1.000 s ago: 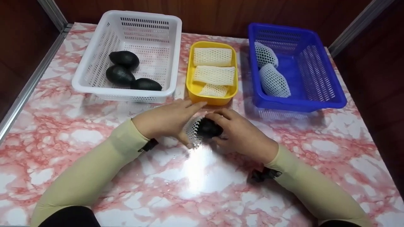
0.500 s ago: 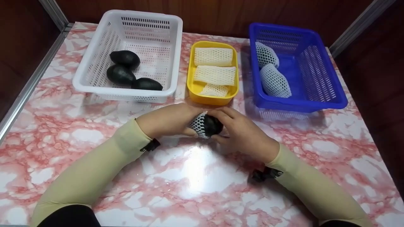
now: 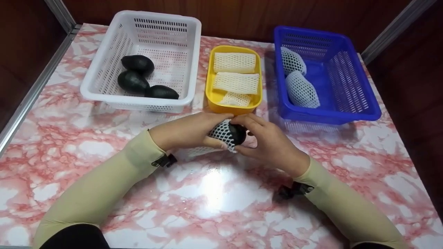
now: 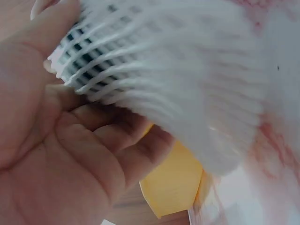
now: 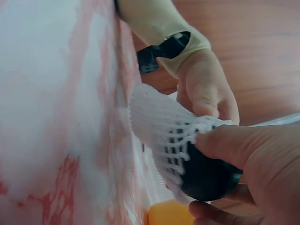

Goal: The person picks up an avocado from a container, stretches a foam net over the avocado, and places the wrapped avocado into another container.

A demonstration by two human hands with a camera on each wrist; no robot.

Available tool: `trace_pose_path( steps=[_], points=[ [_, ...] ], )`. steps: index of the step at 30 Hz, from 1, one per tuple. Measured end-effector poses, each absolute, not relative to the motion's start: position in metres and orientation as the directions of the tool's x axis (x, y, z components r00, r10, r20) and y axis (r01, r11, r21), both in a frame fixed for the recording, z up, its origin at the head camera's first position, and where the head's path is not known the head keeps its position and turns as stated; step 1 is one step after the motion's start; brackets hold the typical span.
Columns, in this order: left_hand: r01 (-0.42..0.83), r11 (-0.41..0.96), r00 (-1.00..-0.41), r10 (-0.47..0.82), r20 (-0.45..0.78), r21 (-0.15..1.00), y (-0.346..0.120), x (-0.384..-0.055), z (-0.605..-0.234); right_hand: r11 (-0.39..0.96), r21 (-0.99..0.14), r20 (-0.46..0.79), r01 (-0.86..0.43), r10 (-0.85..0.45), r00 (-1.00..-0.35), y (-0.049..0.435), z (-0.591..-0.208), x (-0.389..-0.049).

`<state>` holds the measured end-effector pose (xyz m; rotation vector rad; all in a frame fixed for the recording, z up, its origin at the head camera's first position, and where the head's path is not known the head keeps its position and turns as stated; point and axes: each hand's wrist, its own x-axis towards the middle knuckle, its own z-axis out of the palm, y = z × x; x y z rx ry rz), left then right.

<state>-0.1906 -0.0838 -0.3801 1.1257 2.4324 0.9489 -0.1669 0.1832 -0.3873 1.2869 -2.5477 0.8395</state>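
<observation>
A dark avocado (image 3: 238,133) sits partly inside a white foam net sleeve (image 3: 221,134), its rounded end bare on the right. My left hand (image 3: 190,130) grips the sleeve from the left, thumb in front and fingers behind. In the left wrist view the loose part of the net (image 4: 187,70) stretches away from the palm, with dark skin showing through the mesh near the thumb. My right hand (image 3: 271,143) pinches the avocado's bare end by the net's edge; the right wrist view shows its thumb on the mesh rim and fingers under the fruit (image 5: 208,176).
At the back left, a white basket (image 3: 140,101) holds three avocados (image 3: 133,82). A yellow container (image 3: 233,110) with foam sleeves (image 3: 236,83) stands just beyond my hands. Two netted avocados (image 3: 301,89) lie in the blue basket (image 3: 328,116) at right.
My left hand has gone from spread fingers to gripping the net. The sleeve covers more of the avocado, and its loose end now shows below the left hand.
</observation>
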Motion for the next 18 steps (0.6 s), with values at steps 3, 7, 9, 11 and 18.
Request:
trace_pose_path(
  steps=[3, 7, 9, 11, 18],
  points=[
    [0.506, 0.520, -0.715, 0.699, -0.003, 0.688, -0.087, -0.191, -0.375, 0.434, -0.506, 0.405, -0.745, -0.643, -0.650, 0.186, -0.383, -0.170],
    [0.490, 0.596, -0.757, 0.652, -0.028, 0.637, -0.095, -0.193, -0.369, 0.412, -0.610, 0.412, -0.677, -0.564, -0.715, 0.190, -0.379, -0.174],
    [0.511, 0.622, -0.757, 0.653, -0.033, 0.593, -0.097, -0.194, -0.368, 0.405, -0.635, 0.411, -0.658, -0.544, -0.732, 0.191, -0.379, -0.176],
    [0.529, 0.627, -0.748, 0.663, -0.035, 0.573, -0.098, -0.195, -0.369, 0.399, -0.647, 0.403, -0.650, -0.545, -0.735, 0.191, -0.378, -0.176],
    [0.560, 0.589, -0.732, 0.682, 0.014, 0.582, -0.095, -0.194, -0.371, 0.393, -0.681, 0.370, -0.618, -0.545, -0.753, 0.190, -0.378, -0.174]
  ],
)
